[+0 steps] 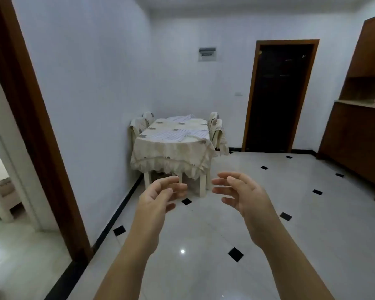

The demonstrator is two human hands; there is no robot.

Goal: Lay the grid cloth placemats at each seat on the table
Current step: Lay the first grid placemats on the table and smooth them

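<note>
A dining table point(171, 148) under a cream lace tablecloth stands in the far corner, several steps away. Grid cloth placemats lie on it: one at the near left point(167, 135), one at the near right point(198, 133), and one bunched at the far end point(181, 118). My left hand point(158, 197) and my right hand point(240, 191) are held out in front of me over the floor, palms facing each other, fingers spread and curled, holding nothing. Both are well short of the table.
Covered chairs flank the table: two on the left point(139, 126) and two on the right point(217, 128). A dark doorway point(279, 96) is behind at right, a wooden cabinet point(359, 126) along the right wall, a door frame point(30, 126) at left. Glossy tiled floor point(268, 213) lies between.
</note>
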